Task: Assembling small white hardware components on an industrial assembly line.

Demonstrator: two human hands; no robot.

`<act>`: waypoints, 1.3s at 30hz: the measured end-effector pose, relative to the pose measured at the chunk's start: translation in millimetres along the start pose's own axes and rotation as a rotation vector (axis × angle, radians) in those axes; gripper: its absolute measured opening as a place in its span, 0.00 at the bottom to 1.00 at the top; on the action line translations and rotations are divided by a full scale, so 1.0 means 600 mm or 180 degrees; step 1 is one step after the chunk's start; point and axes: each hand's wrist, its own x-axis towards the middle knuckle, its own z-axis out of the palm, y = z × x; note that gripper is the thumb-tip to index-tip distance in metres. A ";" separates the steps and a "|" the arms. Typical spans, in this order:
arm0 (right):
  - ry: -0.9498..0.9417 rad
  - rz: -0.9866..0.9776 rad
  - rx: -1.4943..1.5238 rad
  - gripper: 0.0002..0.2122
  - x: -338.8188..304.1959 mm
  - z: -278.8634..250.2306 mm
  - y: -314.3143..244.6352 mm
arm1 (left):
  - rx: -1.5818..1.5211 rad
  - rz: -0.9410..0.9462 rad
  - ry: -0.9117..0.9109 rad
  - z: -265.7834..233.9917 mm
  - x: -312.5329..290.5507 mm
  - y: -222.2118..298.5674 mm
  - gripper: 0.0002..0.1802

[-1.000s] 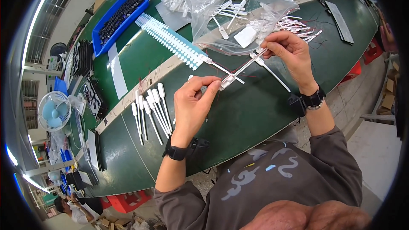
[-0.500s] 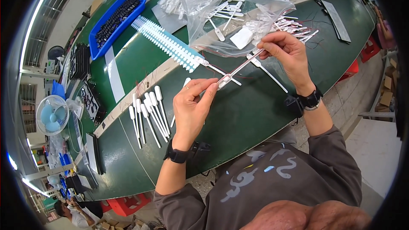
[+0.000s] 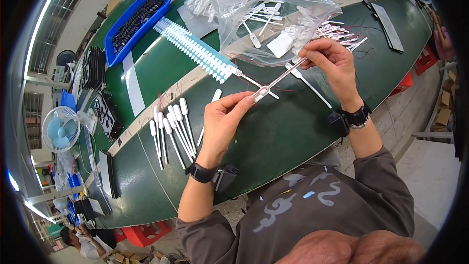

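Between both hands I hold a slim white plastic stick with a wider paddle-like head and thin red wire along it. My left hand pinches the wide head between thumb and fingertips. At the other end, my right hand pinches the thin shaft. Another white stick lies beneath it, its head on the end of a light-blue strip of white stickers. A further stick rests below my right hand. Several white sticks lie in a row left of my left hand.
A clear plastic bag with white sticks lies at the back, beside a pile of wired sticks. A blue bin of small black parts stands back left. A grey-and-black bar lies far right on the green table.
My left hand has shifted slightly right and its wrist has turned a little. The held stick stays stretched between both hands, its head turned slightly. The right hand has barely moved.
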 end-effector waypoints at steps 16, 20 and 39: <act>0.0048 0.0264 0.0148 0.06 -0.002 0.011 -0.001 | -0.0248 -0.0372 0.0150 0.005 -0.006 0.005 0.11; 0.0028 0.0430 0.0284 0.06 -0.001 0.014 -0.004 | -0.0300 -0.0295 0.0189 0.003 -0.007 0.000 0.10; -0.0215 0.0793 0.0348 0.08 0.002 0.008 -0.009 | -0.0451 -0.0339 0.0217 -0.002 -0.003 0.011 0.09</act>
